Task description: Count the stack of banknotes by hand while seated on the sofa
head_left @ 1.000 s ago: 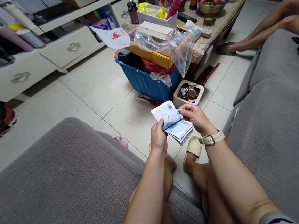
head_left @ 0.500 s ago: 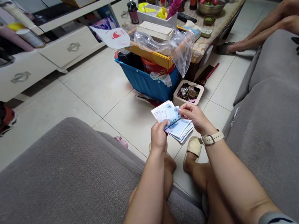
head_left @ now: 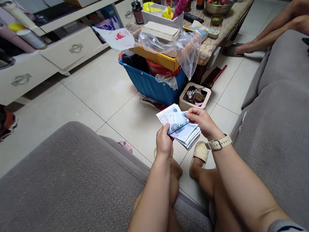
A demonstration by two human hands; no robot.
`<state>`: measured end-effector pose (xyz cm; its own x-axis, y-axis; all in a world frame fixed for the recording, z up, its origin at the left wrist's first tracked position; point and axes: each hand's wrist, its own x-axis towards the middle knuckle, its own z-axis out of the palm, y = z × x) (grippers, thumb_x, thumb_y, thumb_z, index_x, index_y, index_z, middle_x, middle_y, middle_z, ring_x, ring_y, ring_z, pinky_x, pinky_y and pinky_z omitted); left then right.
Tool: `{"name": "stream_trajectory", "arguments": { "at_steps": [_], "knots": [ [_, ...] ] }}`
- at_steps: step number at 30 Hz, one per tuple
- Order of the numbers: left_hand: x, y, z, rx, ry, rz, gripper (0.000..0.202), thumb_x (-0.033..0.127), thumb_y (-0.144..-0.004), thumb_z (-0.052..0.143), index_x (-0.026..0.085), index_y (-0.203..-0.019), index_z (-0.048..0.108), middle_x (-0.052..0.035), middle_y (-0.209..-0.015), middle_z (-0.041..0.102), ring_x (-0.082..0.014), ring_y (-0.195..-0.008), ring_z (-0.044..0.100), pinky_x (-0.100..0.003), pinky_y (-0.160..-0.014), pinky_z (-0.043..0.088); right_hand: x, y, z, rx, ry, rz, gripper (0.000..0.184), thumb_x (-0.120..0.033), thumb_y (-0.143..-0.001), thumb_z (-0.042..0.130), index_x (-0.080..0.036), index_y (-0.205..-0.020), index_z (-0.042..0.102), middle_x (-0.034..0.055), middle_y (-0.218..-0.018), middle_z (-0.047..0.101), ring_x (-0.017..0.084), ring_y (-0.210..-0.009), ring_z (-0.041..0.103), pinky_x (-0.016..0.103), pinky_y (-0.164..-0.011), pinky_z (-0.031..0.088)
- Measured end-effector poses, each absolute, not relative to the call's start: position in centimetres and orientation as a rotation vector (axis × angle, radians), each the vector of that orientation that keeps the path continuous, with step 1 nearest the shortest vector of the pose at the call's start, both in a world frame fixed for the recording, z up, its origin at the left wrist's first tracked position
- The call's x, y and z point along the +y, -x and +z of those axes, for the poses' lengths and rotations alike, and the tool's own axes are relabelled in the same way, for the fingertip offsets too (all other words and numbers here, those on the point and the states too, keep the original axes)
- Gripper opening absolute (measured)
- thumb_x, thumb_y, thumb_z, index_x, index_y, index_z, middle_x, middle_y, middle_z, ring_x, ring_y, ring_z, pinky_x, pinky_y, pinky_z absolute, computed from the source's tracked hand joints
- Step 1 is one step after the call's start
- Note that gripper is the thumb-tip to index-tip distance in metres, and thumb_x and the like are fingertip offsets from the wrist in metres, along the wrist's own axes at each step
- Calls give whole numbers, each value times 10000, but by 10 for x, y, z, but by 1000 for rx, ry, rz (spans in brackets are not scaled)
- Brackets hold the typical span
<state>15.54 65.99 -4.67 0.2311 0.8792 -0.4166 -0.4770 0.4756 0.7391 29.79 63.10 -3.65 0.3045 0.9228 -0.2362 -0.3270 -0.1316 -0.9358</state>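
Note:
A folded stack of blue-and-white banknotes (head_left: 186, 135) is in front of me, above the floor between my knees. My left hand (head_left: 164, 141) grips it from the left side, thumb pressed on top. One banknote (head_left: 177, 121) lies bent across the stack, and my right hand (head_left: 199, 122) pinches its right end between thumb and fingers. The far ends of other notes fan out beyond it. My left fingers under the stack are hidden. A cream watch strap (head_left: 218, 143) is around my right wrist.
Beyond my hands stand a blue bin (head_left: 151, 83) piled with boxes and plastic, and a small cream bin (head_left: 195, 96). A cluttered table (head_left: 205, 50) is behind them. Grey sofa seats (head_left: 68, 181) flank me. Another person's legs (head_left: 279, 29) show at the far right.
The bent note has shifted slightly, with more of its printed face lying flat across the stack. Both hands stay in nearly the same place.

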Motion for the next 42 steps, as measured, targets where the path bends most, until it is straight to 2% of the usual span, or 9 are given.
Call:
{"name": "stream_trajectory", "arguments": {
  "at_steps": [9,26,31,37,42],
  "knots": [
    [662,-155,-53,938,-506,1026,257,325,-678,663,109,-813,694,-83,-760,718,-236,-823,683,-328,-763,520,630,-299,-35,-688,1253,1198,288,-404,-666,743,-178,-668,564,-54,-545,467,75,-477,351,232,-477,252],
    [662,-155,-52,913,-522,1021,266,333,-670,670,108,-810,697,-93,-771,721,-260,-881,676,-342,-779,516,630,-298,-32,-651,1224,1230,280,-396,-664,751,-178,-683,576,-40,-572,520,86,-484,428,232,-477,314],
    [661,-156,-52,904,-519,1021,262,317,-671,674,107,-827,699,-96,-804,723,-261,-890,672,-346,-789,511,629,-297,-27,-655,1206,1260,291,-433,-701,711,-181,-665,571,-26,-494,534,93,-457,427,232,-465,307],
    [661,-154,-50,931,-538,1003,243,295,-648,683,110,-805,696,-70,-751,711,-238,-821,672,-330,-748,509,631,-298,-30,-649,1234,1208,298,-420,-687,727,-174,-640,565,-36,-499,512,79,-459,393,224,-459,270],
    [660,-155,-48,927,-569,981,214,271,-603,702,121,-756,687,-30,-671,673,-179,-673,637,-288,-665,490,632,-300,-37,-658,1251,1177,265,-379,-690,731,-161,-671,583,-48,-533,496,59,-456,336,216,-454,219]
  ]
}}
